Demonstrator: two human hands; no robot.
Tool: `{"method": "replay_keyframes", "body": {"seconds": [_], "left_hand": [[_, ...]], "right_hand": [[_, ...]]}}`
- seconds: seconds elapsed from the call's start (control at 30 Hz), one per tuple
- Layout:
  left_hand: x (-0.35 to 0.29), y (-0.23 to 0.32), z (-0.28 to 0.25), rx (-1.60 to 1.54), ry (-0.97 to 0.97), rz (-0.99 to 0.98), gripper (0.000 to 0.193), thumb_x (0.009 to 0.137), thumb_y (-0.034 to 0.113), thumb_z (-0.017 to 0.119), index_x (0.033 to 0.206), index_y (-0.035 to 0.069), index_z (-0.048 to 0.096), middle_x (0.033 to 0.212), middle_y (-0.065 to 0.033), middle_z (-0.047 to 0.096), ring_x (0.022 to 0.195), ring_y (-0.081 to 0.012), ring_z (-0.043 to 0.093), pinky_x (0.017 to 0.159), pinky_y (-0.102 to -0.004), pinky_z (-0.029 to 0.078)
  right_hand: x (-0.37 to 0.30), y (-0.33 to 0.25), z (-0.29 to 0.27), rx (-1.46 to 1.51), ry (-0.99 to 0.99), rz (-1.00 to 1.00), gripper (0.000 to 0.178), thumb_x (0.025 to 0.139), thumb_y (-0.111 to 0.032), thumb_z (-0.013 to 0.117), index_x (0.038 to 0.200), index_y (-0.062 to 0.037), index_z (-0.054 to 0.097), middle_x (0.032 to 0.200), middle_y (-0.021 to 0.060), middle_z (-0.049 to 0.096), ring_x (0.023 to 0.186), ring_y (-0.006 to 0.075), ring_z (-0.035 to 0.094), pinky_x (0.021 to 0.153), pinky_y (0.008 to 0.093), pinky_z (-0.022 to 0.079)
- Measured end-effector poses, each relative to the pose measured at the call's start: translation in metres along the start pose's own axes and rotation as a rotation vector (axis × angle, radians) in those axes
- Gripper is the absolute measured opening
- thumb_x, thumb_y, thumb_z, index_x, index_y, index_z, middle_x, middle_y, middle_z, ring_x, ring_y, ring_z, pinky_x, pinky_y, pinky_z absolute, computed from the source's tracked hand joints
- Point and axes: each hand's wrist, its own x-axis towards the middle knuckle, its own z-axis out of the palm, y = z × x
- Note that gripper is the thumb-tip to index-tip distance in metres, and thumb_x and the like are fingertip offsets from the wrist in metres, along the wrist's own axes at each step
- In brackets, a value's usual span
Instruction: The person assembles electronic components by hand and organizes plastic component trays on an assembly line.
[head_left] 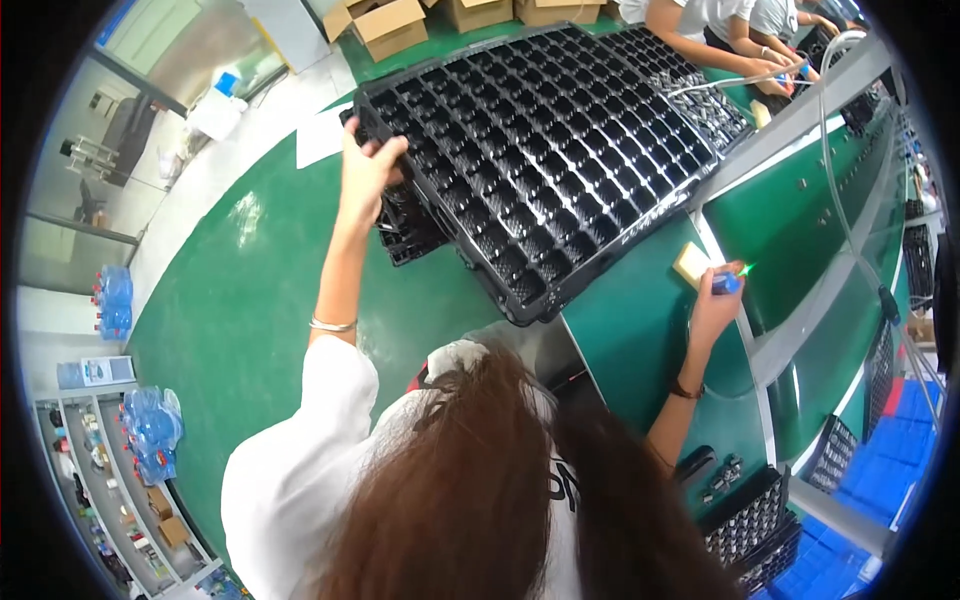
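Observation:
A large black tray [590, 278] with rows of square pockets lies tilted across the upper middle of the view. My left hand [368, 175] grips its left corner, thumb over the rim. Under that corner another black tray [408, 232] partly shows. Out to the right, over the green tabletop, my right hand [708, 310] is closed around a small blue device [727, 284] with a bright green light at its end. A pale yellow block [690, 263] lies beside the fingers. Whether the pockets hold small parts is hard to make out.
A grey metal frame [810, 340] and a hanging cable [828, 150] stand to the right. Other people's hands [770, 75] work at the far right, near loose small parts [705, 105]. Cardboard boxes [390, 25] sit at the back. Black trays of parts [745, 520] are near right.

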Motion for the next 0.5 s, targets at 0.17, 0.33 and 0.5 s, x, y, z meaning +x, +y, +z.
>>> {"method": "replay_keyframes", "body": {"seconds": [0.17,0.33,0.5], "left_hand": [[0.005,0.000,-0.008,-0.183,0.070,0.037,0.069,0.075,0.008,0.066,0.133,0.006,0.029,0.094,-0.0070,0.058,0.071,-0.0123,0.056,0.057,-0.0277,0.048],[-0.025,0.054,-0.107,-0.022,0.355,0.099,0.040,0.079,0.021,0.063,0.115,0.008,0.053,0.098,-0.0032,0.061,0.089,-0.0148,0.055,0.078,-0.0297,0.043],[-0.070,0.055,-0.351,-0.135,0.467,0.100,0.025,0.083,0.013,0.056,0.105,0.002,0.056,0.101,-0.0080,0.061,0.093,-0.0200,0.056,0.084,-0.0342,0.046]], "right_hand": [[-0.002,0.042,0.003,0.082,-0.062,-0.046,0.037,0.081,-0.017,0.062,0.109,0.0036,0.050,0.089,0.0139,0.059,0.077,0.0204,0.058,0.070,0.0328,0.046],[0.006,0.073,0.008,0.067,-0.029,-0.001,0.034,0.084,-0.021,0.062,0.107,0.0015,0.050,0.092,0.0115,0.059,0.080,0.0174,0.058,0.073,0.0306,0.046],[0.008,0.079,0.018,-0.123,-0.034,0.068,0.043,0.082,-0.027,0.064,0.112,0.0014,0.049,0.097,0.0142,0.062,0.082,0.0236,0.062,0.075,0.0349,0.048]]}}
